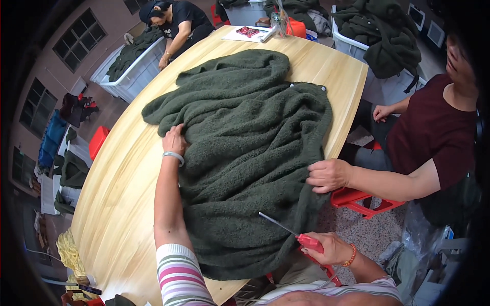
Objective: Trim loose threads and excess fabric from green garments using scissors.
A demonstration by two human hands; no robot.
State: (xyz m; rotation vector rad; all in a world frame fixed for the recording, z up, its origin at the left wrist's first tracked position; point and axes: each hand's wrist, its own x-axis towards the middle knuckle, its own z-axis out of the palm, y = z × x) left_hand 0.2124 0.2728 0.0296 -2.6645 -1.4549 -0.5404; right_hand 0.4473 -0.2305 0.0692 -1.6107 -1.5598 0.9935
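Observation:
A dark green fleecy garment (240, 148) lies rumpled across the table, with two small light round fasteners (307, 87) near its far right corner. My left hand (175, 140), wearing a bracelet, grips the garment's left edge, fingertips pressed into a fold. In my right hand (326, 249), at the near right, is a red-handled tool (278, 222) with a thin metal shaft. The shaft points up and left over the cloth; I cannot make out its exact kind. A co-worker's hand (329, 175) touches the garment's right edge.
The pale wooden table (117, 188) has a curved left edge. A seated co-worker (434, 127) is close on the right; another person (178, 25) bends at the far left. Bins (352, 48) heaped with dark green cloth stand behind. A red stool (365, 201) is at the right.

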